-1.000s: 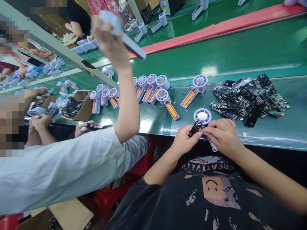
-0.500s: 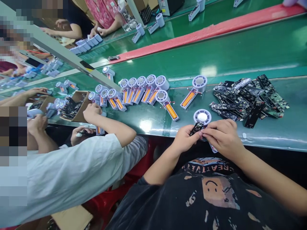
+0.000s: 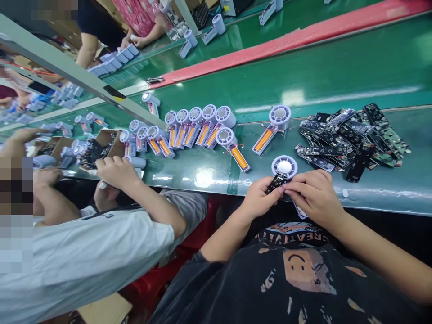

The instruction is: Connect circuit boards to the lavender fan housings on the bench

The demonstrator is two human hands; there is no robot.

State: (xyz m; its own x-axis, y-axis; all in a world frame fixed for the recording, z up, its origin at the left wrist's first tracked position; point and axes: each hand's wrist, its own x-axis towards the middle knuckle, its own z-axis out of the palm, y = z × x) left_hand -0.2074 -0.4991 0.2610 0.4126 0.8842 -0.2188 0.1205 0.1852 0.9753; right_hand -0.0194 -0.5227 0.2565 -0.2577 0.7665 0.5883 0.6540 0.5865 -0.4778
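My left hand is closed on a narrow black circuit board, thumb along its lower end. My right hand pinches at the edge of that board, its fingertips meeting my left thumb; whatever is in the pinch is too small to make out. Just beyond both hands, a lilac handheld fan rests at the bench's near edge, round head facing up. Its handle runs under my hands and is mostly hidden, with the lower end showing below them.
A heap of circuit boards lies to the right. Farther off stands a fan with an orange battery; several similar fans are lined up leftward. A co-worker's arm reaches over the bench at left, near a cardboard box.
My hands keep nearly the same pose at the board and fan. The co-worker's raised hand at left has moved leftward, and the view has shifted slightly.
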